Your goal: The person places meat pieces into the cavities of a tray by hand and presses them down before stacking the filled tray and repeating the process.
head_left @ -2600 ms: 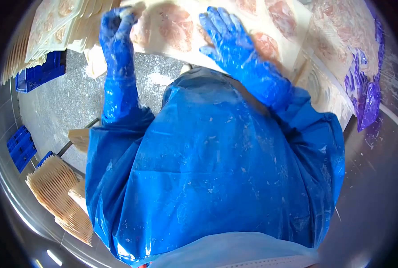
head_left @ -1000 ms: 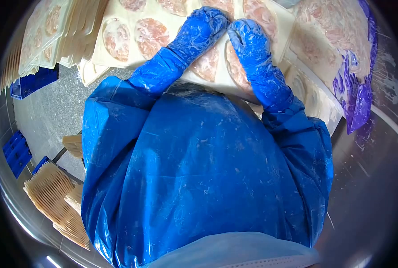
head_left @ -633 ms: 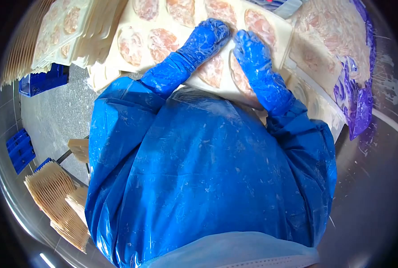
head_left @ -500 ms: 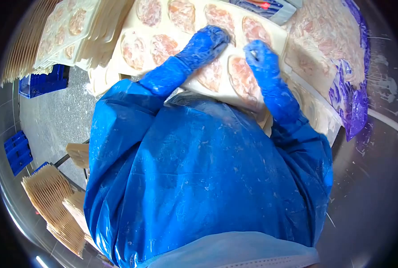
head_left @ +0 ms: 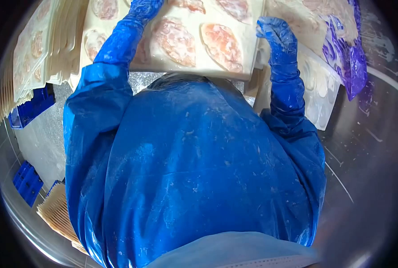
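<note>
A cream moulded tray (head_left: 199,44) lies before me, its oval hollows filled with pale pink minced-looking raw meat (head_left: 223,47). My left hand (head_left: 146,10), in a wet blue glove, is over the tray's far left part; its fingers run out of view at the top edge. My right hand (head_left: 278,35), gloved the same way, is at the tray's right edge. Its fingers are curled and pressed together, with the tips by the rim. Whether they pinch anything is hidden.
Upright filled trays (head_left: 51,49) stand packed at the left. A purple plastic bag (head_left: 348,58) lies at the right, beside loose meat. Another moulded tray (head_left: 319,85) sits below it. Blue crates (head_left: 28,183) and stacked ribbed trays (head_left: 58,210) are at lower left.
The view has tilted down and shifted, so the tray sits higher. My right hand has gone from above the meat to the tray's right edge; my left hand has moved farther away and leftward.
</note>
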